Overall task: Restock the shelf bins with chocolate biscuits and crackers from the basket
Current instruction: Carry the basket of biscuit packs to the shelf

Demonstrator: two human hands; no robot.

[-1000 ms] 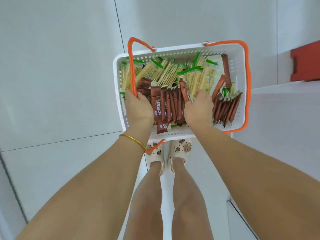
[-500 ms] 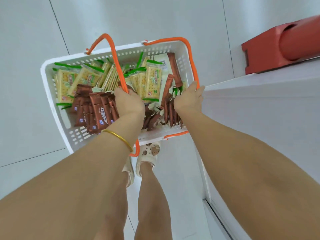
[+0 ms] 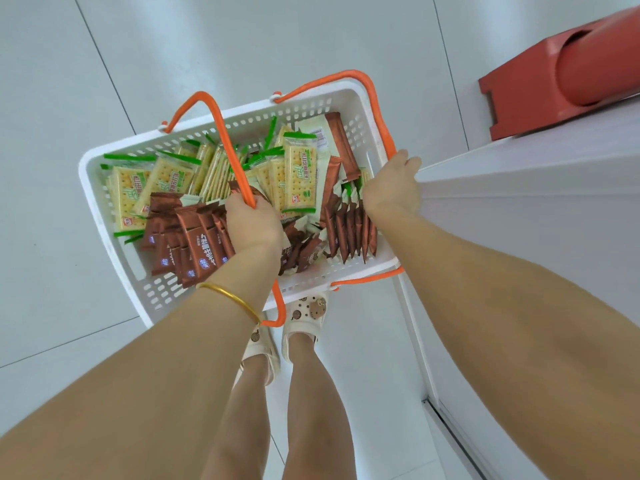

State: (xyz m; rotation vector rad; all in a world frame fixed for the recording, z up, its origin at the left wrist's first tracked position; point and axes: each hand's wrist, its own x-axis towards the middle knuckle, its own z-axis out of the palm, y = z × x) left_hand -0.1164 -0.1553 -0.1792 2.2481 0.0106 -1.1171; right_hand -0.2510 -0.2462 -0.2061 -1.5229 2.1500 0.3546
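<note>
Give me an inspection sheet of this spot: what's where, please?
Surface: white ledge at right.
Job's things: white slotted plastic basket holds brown chocolate biscuit packs and green-edged cracker packets; no shelf bins seen.
Clutter: nothing seen.
Hands: left hand grips the raised orange handle; right hand grips the other orange handle at the rim.
Cables: nothing seen.
Surroundings: white tiled floor, red plastic block beyond the ledge, cream clogs, gold bangle on left wrist.
</note>
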